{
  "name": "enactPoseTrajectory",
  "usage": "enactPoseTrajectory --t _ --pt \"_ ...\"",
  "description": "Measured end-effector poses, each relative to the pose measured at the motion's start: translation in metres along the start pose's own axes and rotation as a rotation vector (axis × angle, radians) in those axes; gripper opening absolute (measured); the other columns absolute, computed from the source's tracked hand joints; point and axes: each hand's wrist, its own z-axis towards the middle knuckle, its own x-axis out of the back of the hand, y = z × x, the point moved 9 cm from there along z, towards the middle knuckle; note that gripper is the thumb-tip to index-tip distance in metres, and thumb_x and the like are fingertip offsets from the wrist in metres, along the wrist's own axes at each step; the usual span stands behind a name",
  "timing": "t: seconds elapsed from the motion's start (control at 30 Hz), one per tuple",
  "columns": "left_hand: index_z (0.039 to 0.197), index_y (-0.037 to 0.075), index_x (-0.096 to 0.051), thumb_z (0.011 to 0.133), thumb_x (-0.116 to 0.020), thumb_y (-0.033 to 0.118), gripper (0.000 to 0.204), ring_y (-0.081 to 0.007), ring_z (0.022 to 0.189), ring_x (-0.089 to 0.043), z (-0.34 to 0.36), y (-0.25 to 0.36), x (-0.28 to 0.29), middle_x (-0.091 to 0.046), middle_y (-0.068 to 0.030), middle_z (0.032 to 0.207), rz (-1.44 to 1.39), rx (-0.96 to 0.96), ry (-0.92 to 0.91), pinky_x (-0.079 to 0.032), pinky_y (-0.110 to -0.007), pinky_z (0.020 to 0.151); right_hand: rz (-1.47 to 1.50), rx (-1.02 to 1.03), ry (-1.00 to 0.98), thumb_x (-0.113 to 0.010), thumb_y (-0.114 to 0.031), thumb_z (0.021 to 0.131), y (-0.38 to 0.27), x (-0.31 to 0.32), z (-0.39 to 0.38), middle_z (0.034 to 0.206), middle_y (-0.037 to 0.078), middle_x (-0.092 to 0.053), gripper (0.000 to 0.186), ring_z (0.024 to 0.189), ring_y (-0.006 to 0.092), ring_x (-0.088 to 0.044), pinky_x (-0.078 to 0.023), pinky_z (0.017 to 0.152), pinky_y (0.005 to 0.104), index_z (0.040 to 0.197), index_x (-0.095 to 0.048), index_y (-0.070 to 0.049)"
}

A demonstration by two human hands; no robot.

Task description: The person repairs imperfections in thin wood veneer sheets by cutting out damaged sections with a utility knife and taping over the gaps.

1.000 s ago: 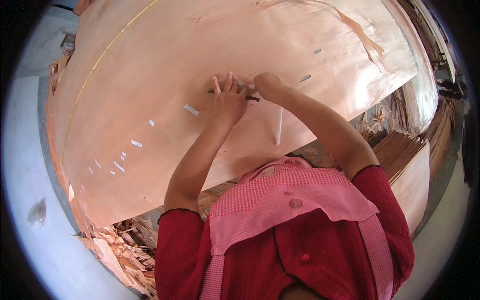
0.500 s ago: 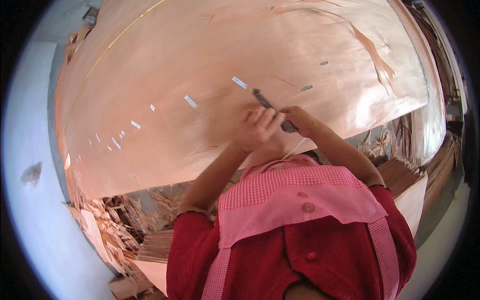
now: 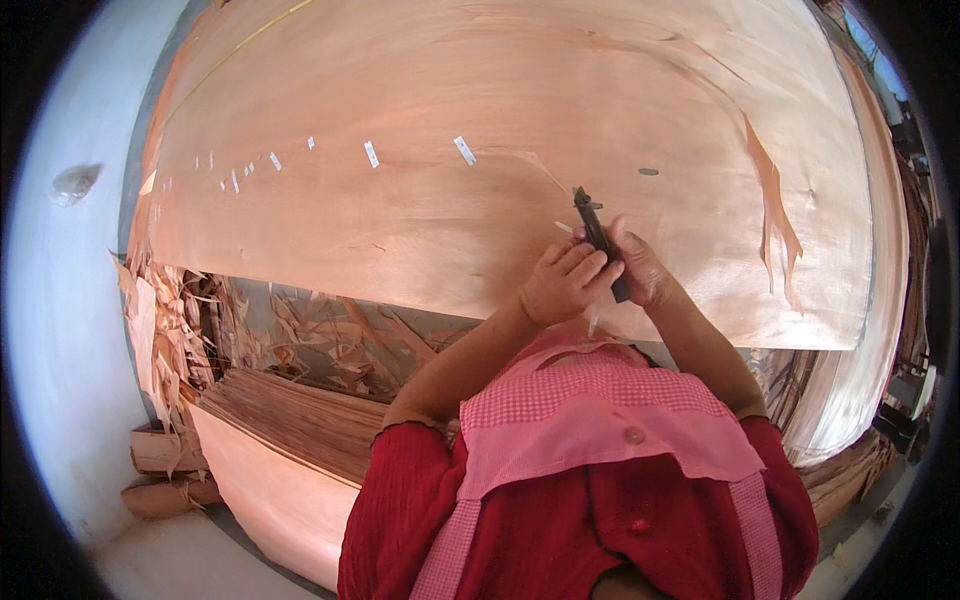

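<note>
Over the near part of a wide sheet of wood veneer (image 3: pixel 330 215), both my hands come together at a slim black hand tool (image 3: pixel 597 235) with a small crosspiece near its far end. My left hand (image 3: pixel 572 282) has its fingers closed over the tool's near part. Against the tool's right side, my right hand (image 3: pixel 645 268) grips with the thumb raised; its fingers are partly hidden. A small white strip (image 3: pixel 564 228) sticks out beside the tool, left of it. Another thin white strip (image 3: pixel 593 325) hangs below my hands, near the apron (image 3: pixel 560 400).
Several short white tape pieces (image 3: pixel 464 151) run in a line across the veneer's left half. A torn veneer sliver (image 3: pixel 765 180) and a dark oval mark (image 3: pixel 648 172) are at the right. Stacked veneer (image 3: pixel 290 415) and scraps (image 3: pixel 170 350) lie below the near edge, left of me.
The view has shifted, showing more of the stack at the lower left. The black tool has turned more upright between my hands, and my right hand's thumb has lifted.
</note>
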Motion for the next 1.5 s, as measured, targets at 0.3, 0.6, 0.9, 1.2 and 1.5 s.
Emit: enactPoseTrajectory --t 0.3,0.6,0.9,1.2,1.5 --pt "0.112 0.0 -0.05 0.083 -0.05 0.012 0.032 -0.0335 0.115 -0.041 -0.091 -0.235 0.048 -0.048 -0.0163 0.12 0.303 0.49 -0.11 -0.032 -0.043 0.097 -0.627 0.022 0.029 -0.047 -0.011 0.086 0.012 -0.018 0.035 0.084 0.014 -0.06 0.019 0.062 0.0147 -0.056 -0.048 0.058 0.0273 0.103 -0.04 -0.005" --pt "0.117 0.004 -0.048 0.079 -0.056 0.013 0.04 -0.0277 0.118 -0.04 -0.11 -0.257 0.039 -0.045 -0.0101 0.125 0.121 0.464 -0.144 -0.033 -0.042 0.098 -0.602 0.245 -0.133 -0.052 -0.007 0.083 0.038 -0.144 0.179 0.081 0.01 -0.061 0.028 0.061 0.0155 -0.06 -0.05 0.054 0.0267 0.107 -0.04 -0.001" --pt "0.119 0.005 -0.046 0.073 -0.061 0.014 0.05 -0.031 0.118 -0.039 -0.118 -0.264 0.05 -0.046 -0.0106 0.124 0.034 0.523 -0.064 -0.028 -0.047 0.099 -0.692 0.258 0.262 -0.049 0.0 0.08 0.042 -0.127 0.199 0.065 0.014 -0.057 0.034 0.049 0.0186 -0.059 -0.048 0.038 0.0295 0.111 -0.037 -0.002" --pt "0.117 0.012 -0.053 0.086 -0.047 0.029 0.036 -0.0235 0.124 -0.036 -0.101 -0.24 0.032 -0.048 -0.0002 0.126 0.395 0.364 -0.316 -0.015 -0.053 0.1 -1.69 0.257 0.056 -0.05 -0.019 0.082 0.005 -0.064 0.196 0.073 0.013 -0.061 0.02 0.059 0.019 -0.06 -0.049 0.054 0.0333 0.085 -0.057 -0.001" --pt "0.098 0.01 -0.062 0.082 -0.051 0.018 0.021 -0.0293 0.107 -0.046 -0.028 -0.212 0.008 -0.057 -0.0105 0.106 0.182 0.34 -0.105 -0.03 -0.043 0.094 -0.882 0.334 0.742 -0.057 -0.019 0.077 -0.219 0.22 -0.2 0.075 0.002 -0.057 0.018 0.066 0.0105 -0.049 -0.041 0.053 0.0298 0.086 -0.058 -0.003"
